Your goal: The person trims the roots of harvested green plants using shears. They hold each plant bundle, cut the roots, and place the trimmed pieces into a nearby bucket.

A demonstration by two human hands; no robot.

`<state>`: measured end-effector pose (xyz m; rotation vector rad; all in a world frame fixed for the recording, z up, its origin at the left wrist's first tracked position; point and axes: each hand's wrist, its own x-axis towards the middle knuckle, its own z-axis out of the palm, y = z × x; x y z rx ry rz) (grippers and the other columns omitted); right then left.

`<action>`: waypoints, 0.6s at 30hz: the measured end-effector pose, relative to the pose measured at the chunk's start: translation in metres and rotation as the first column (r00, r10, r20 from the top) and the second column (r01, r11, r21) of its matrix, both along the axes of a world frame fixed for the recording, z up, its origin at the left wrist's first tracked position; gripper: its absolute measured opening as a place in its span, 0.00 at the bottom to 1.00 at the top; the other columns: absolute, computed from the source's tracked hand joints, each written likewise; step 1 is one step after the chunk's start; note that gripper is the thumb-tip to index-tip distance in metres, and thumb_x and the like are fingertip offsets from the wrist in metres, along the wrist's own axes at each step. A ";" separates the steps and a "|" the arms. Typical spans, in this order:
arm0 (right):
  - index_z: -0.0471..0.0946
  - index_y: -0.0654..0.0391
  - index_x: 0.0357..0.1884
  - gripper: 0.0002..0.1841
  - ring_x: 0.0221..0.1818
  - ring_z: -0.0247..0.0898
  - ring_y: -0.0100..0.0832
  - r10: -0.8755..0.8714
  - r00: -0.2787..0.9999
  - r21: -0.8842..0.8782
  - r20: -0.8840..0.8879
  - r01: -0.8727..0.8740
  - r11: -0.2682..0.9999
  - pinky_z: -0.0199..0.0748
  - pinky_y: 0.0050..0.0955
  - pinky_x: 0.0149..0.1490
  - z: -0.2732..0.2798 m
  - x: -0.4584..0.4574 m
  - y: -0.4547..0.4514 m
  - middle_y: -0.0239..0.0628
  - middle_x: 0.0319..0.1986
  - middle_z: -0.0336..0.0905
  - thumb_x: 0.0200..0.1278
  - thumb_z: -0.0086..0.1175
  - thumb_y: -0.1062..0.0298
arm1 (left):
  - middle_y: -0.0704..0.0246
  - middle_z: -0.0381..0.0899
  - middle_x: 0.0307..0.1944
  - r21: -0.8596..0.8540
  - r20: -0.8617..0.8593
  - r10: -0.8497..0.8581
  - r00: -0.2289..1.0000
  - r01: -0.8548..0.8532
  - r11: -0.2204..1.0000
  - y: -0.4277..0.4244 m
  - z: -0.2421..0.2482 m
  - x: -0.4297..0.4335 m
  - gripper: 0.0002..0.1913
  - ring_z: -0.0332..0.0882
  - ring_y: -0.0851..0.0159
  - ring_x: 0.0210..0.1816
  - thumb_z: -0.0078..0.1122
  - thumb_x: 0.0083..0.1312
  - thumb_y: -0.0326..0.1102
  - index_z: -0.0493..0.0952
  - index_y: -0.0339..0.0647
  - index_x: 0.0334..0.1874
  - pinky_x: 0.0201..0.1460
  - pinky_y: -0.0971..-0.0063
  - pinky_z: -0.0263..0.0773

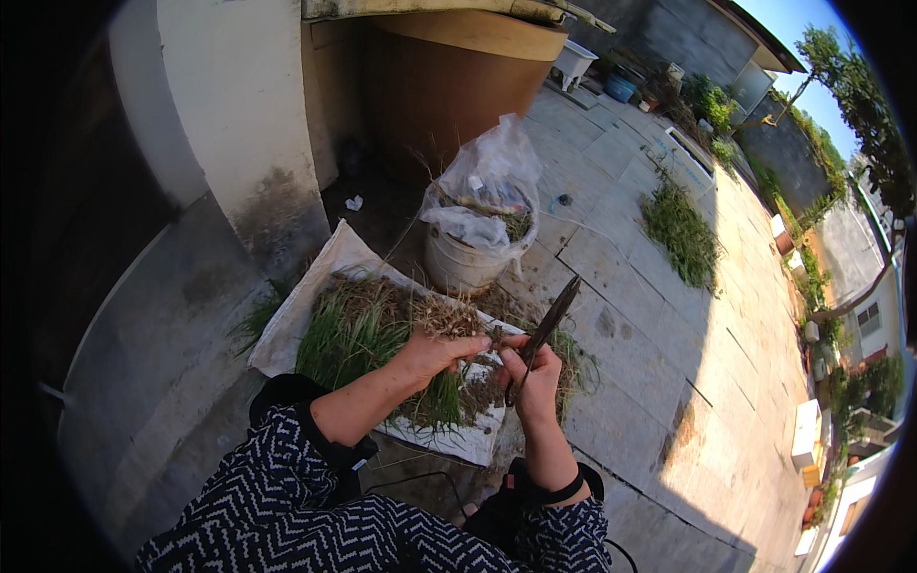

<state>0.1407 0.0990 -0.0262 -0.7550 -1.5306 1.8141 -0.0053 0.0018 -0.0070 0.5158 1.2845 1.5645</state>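
A bunch of green-leaved plants with pale, dry root ends [449,317] is gripped in my left hand [430,356], roots upward and leaves hanging below. Close beside it, my right hand [536,379] holds dark, rusty scissors [550,321], their blades pointing up and away. The right thumb and fingertips meet a small bit of root matter near the left thumb; whether they pinch it is hard to tell. Under both hands lies a white woven sack [286,336], spread on the ground. A heap of similar green plants [351,322] covers its left part, with loose soil and trimmings to the right.
Beyond the sack stands a white bucket [466,261] with a clear plastic bag and dry plant waste. A large brown vat [451,86] rises behind it, beside a white pillar [236,107]. Cut greenery [680,229] lies on the paving [623,344] to the right.
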 end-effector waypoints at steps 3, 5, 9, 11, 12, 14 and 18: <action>0.74 0.62 0.33 0.22 0.22 0.69 0.23 0.034 0.970 0.360 0.242 -0.122 0.925 0.65 0.26 0.26 -0.001 0.000 0.007 0.31 0.17 0.70 0.50 0.64 0.52 | 0.75 0.76 0.23 0.045 -0.047 0.106 0.993 -0.104 0.994 -0.001 0.001 -0.004 0.09 0.70 0.78 0.22 0.67 0.52 0.33 0.77 0.42 0.31 0.18 0.85 0.60; 0.71 0.62 0.29 0.28 0.24 0.70 0.34 -0.065 0.913 0.566 0.402 -0.192 0.802 0.66 0.33 0.30 -0.001 0.003 0.006 0.38 0.19 0.69 0.44 0.65 0.44 | 0.75 0.76 0.24 0.048 -0.063 0.171 0.983 -0.168 0.985 -0.001 0.001 -0.008 0.09 0.70 0.78 0.22 0.68 0.51 0.33 0.77 0.41 0.32 0.18 0.85 0.61; 0.70 0.62 0.25 0.28 0.25 0.68 0.48 -0.226 0.865 0.727 0.448 -0.206 0.655 0.66 0.38 0.30 -0.003 0.002 -0.002 0.45 0.23 0.70 0.40 0.66 0.44 | 0.76 0.77 0.26 0.048 0.011 0.197 0.980 -0.197 0.979 0.000 0.002 -0.013 0.10 0.70 0.77 0.22 0.68 0.51 0.32 0.77 0.41 0.33 0.18 0.84 0.61; 0.70 0.61 0.25 0.28 0.25 0.69 0.47 -0.242 0.840 0.720 0.486 -0.229 0.655 0.66 0.38 0.30 -0.003 0.001 -0.003 0.44 0.22 0.69 0.40 0.66 0.44 | 0.76 0.76 0.26 0.069 0.019 0.204 0.979 -0.205 0.976 -0.001 0.001 -0.012 0.09 0.70 0.77 0.22 0.68 0.51 0.32 0.77 0.41 0.32 0.18 0.84 0.61; 0.70 0.61 0.25 0.28 0.25 0.69 0.47 -0.246 0.839 0.725 0.485 -0.229 0.649 0.66 0.38 0.30 -0.003 0.001 -0.003 0.44 0.22 0.69 0.41 0.65 0.44 | 0.76 0.76 0.26 0.038 0.009 0.218 0.976 -0.218 0.975 -0.001 0.001 -0.012 0.09 0.70 0.77 0.22 0.68 0.51 0.32 0.77 0.41 0.32 0.18 0.84 0.61; 0.69 0.61 0.24 0.27 0.24 0.69 0.47 -0.253 0.838 0.735 0.483 -0.231 0.637 0.65 0.39 0.29 -0.001 0.001 -0.003 0.44 0.21 0.69 0.41 0.65 0.44 | 0.76 0.76 0.25 0.063 0.015 0.201 0.979 -0.202 0.977 -0.001 0.002 -0.011 0.09 0.70 0.78 0.22 0.67 0.51 0.31 0.77 0.41 0.32 0.18 0.84 0.60; 0.69 0.61 0.21 0.28 0.23 0.69 0.48 -0.253 0.817 0.726 0.518 -0.264 0.635 0.65 0.39 0.29 0.001 0.001 -0.003 0.44 0.20 0.69 0.42 0.64 0.43 | 0.76 0.76 0.25 0.032 -0.017 0.206 0.978 -0.206 0.978 -0.001 0.003 -0.012 0.08 0.70 0.78 0.22 0.67 0.51 0.30 0.77 0.41 0.31 0.17 0.84 0.60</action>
